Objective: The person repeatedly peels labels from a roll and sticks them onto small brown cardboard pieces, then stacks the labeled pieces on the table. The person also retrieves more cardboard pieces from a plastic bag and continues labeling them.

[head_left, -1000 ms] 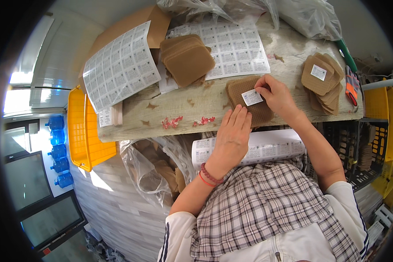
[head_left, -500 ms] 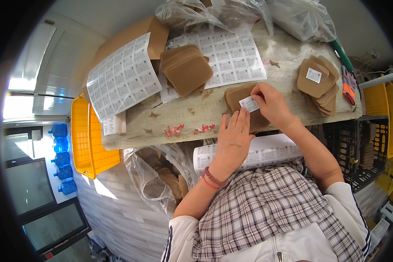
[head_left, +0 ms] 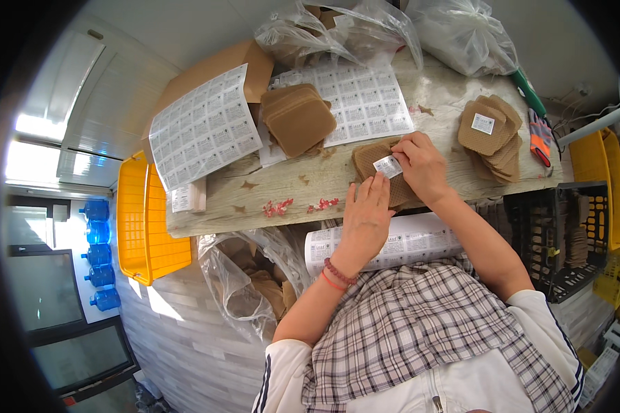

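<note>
My right hand (head_left: pixel 424 168) pinches the right end of a small white printed label (head_left: pixel 388 166). The label lies over the upper face of a brown textured pad with rounded corners (head_left: pixel 366 157), top of a stack near the table's front edge. My left hand (head_left: pixel 366 217) is stretched out, its fingertips touching the label's lower edge. Both hands hide part of the stack. To the right, a fanned pile of similar brown pads (head_left: pixel 480 141) carries a white label (head_left: pixel 483 123) on its top pad. Another stack of brown pads (head_left: pixel 300 128) sits farther left.
Printed label sheets (head_left: pixel 210 131) lie at the left and back of the table (head_left: pixel 220 206), beside a cardboard box (head_left: pixel 258 65). A rolled label sheet (head_left: pixel 427 237) rests across my lap. Plastic bags, an orange-grey glove (head_left: pixel 541 138), a yellow basket (head_left: pixel 134 227) and a black crate (head_left: pixel 558 234) surround the table.
The view has shifted slightly. My right hand has moved a little with the label, which sits slightly farther left on the pad; my left fingers stay against it.
</note>
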### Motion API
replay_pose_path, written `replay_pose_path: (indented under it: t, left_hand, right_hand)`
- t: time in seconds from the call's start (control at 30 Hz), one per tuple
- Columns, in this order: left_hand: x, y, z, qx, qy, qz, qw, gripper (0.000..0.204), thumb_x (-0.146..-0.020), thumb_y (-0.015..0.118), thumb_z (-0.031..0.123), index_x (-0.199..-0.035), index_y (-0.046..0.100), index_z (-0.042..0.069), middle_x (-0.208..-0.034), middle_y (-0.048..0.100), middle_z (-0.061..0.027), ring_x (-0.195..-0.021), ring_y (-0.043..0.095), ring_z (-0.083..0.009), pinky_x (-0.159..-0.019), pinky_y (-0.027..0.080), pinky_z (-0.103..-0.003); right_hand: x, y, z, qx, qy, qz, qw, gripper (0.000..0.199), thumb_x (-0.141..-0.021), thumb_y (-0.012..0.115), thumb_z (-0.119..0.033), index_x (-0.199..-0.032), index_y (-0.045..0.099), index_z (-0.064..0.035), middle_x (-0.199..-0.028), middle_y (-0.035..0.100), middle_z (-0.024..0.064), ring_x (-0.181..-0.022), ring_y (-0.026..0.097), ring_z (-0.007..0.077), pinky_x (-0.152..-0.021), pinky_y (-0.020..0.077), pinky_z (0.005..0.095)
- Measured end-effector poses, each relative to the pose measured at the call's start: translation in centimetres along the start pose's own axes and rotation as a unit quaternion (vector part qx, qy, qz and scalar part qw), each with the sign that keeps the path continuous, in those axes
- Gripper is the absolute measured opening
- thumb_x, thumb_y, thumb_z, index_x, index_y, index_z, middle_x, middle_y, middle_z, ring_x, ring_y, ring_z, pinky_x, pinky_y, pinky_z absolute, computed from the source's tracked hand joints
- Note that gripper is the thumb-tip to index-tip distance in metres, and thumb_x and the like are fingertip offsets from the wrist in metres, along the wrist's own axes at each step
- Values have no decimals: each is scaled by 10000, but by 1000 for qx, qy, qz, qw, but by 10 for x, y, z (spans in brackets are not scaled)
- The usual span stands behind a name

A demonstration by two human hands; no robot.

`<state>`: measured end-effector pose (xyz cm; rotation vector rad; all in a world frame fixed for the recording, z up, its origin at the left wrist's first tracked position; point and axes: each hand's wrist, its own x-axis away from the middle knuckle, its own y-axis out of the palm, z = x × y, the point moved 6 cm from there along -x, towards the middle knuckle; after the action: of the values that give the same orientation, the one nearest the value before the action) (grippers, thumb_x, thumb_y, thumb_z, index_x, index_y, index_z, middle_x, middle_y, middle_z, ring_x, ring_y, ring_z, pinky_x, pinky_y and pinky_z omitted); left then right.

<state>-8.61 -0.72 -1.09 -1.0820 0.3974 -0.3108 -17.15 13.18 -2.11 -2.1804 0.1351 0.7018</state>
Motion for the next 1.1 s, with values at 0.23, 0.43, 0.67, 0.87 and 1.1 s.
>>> replay_pose_path:
  t: [0.23,0.43,0.67,0.87,1.1]
  left_hand:
    - [3,-7,3,65,-26,43,997,711,-868,753,126,-1495,440,7,-1568,354,-275,-1443,371,-409,-1185,313,-539]
    - [6,3,-8,66,-25,66,995,766,-865,753,118,-1535,387,64,-1562,369,-248,-1436,379,-416,-1175,329,-513]
    - [44,-47,-52,115,-62,83,988,249,-859,698,88,-1098,708,22,-1234,664,-157,-1236,582,-356,-1058,441,-457]
    - [105,-43,-102,228,-147,33,962,292,-843,763,118,-1121,735,33,-1163,702,-135,-1158,627,-325,-1017,491,-407]
    - [123,-39,-95,236,-135,-13,962,508,-797,830,173,-1271,678,71,-1386,601,-125,-1278,569,-300,-1078,461,-396]
  right_hand:
    - [3,-2,12,-120,53,-35,991,106,-914,658,-30,-1009,614,-49,-901,694,118,-825,676,345,-727,549,425]
    - [-17,-45,17,-171,110,-106,973,124,-953,582,-89,-1061,563,-30,-876,687,179,-815,698,327,-748,537,408]
    - [-39,-152,97,103,172,86,976,205,-1000,631,-168,-1168,638,-51,-1010,738,156,-890,724,331,-802,559,394]
    - [-9,-122,31,203,0,60,977,361,-946,700,-143,-1302,647,-127,-1153,714,125,-1047,686,329,-909,554,405]
    - [79,-1,-108,-218,62,-229,947,238,-862,755,-64,-1098,725,-66,-1056,677,79,-936,679,278,-793,553,354]
